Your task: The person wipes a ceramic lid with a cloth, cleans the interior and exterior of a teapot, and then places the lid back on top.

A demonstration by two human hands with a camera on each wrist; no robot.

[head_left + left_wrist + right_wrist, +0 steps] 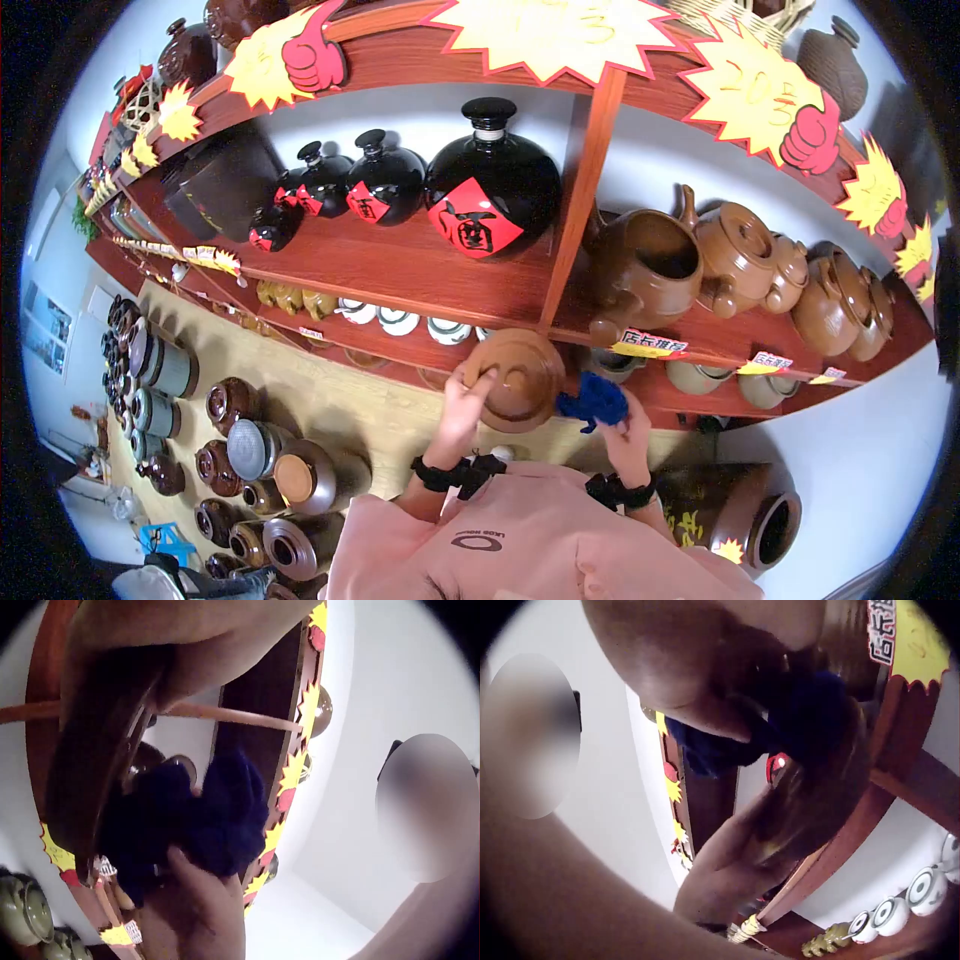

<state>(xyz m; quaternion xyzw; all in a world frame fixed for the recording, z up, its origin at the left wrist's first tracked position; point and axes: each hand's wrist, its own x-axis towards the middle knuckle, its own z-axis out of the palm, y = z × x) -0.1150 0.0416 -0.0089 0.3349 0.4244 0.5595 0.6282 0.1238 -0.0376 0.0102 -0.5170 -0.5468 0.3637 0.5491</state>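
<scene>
My left hand (459, 412) grips a round, brown glazed pottery lid (524, 396) by its left edge, the thumb lying over its face. The lid is raised in front of the shelf, above my chest. On its right, my right hand (628, 437) holds a crumpled dark blue cloth (598, 402). In the left wrist view the cloth (225, 817) bunches against the lid (94, 757), which shows edge-on. The right wrist view has the cloth (806, 720) overlapping the lid's upper part. Nearest on the shelf stands a brown pot (640, 262) with an uncovered mouth.
Black bottles (495, 180) with red labels line the shelf (400, 265) on the left. More brown pots (735, 255) stand at right. White cups (398, 320) sit on the level below. Several jars (310, 480) crowd the floor at left; a large jar (720, 515) lies at right.
</scene>
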